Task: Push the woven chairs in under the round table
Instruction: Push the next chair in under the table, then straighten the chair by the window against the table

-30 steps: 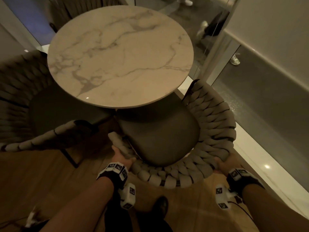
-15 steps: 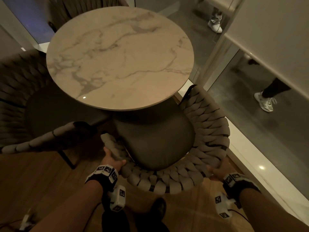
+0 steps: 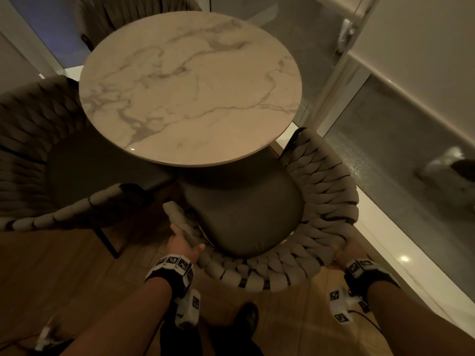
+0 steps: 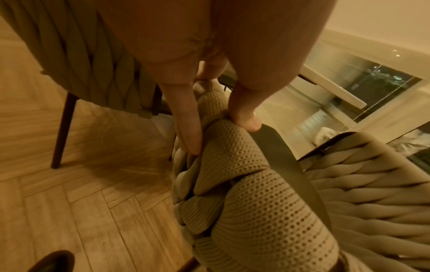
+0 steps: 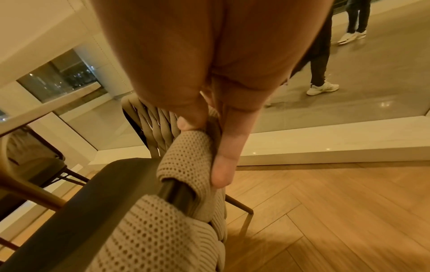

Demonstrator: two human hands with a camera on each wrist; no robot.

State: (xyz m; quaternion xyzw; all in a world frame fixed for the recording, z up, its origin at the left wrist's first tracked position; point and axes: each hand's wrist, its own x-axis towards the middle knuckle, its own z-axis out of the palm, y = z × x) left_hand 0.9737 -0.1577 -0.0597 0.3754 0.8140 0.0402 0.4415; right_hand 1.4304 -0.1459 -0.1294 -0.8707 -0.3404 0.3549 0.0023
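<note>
Chairs first: the left woven chair [image 3: 38, 155] sits partly under the round desk [image 3: 190, 88]. Your left hand [image 3: 183, 244] and right hand [image 3: 347, 255] each grip the near chair [image 3: 321, 201] by its woven back; only its seat front is under, so keep pushing.

You have no readable words, brand names or numbers anywhere in these views. The only marks are the black-and-white square code patterns on your left wristband [image 3: 172, 263] and your right wristband [image 3: 359, 266] (machine patterns, not lettering), plus the same kind on the small white camera blocks [image 3: 338, 305] hanging below them.
</note>
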